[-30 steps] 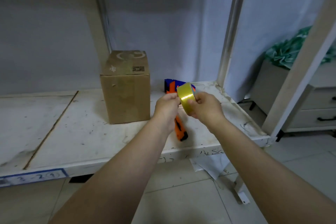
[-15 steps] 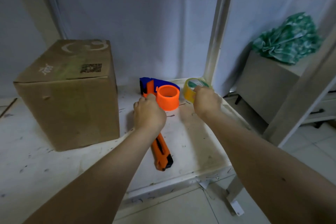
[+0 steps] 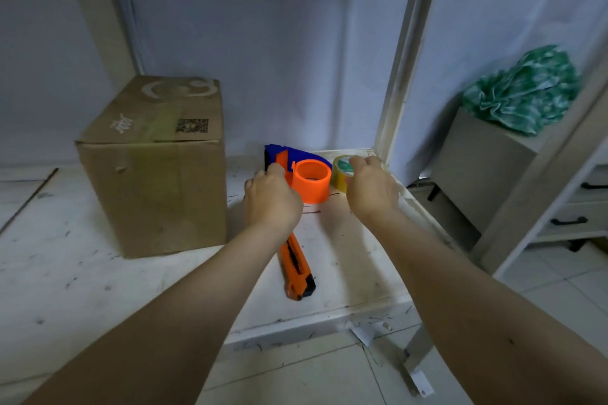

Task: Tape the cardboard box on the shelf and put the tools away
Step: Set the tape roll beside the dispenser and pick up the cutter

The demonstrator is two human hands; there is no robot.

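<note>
Where the shelf [image 3: 98,273] runs toward its front edge, an orange utility knife [image 3: 297,268] lies flat with its long axis running front to back, its black butt end pointing at that edge. Farther in, the left hand [image 3: 271,199] is curled around the orange-and-blue tape dispenser [image 3: 304,176] and the right hand [image 3: 371,189] grips the yellow tape roll [image 3: 340,173] on edge near the back right corner. The taped cardboard box [image 3: 154,168] stands upright to the left, and little has changed since half a second ago.
</note>
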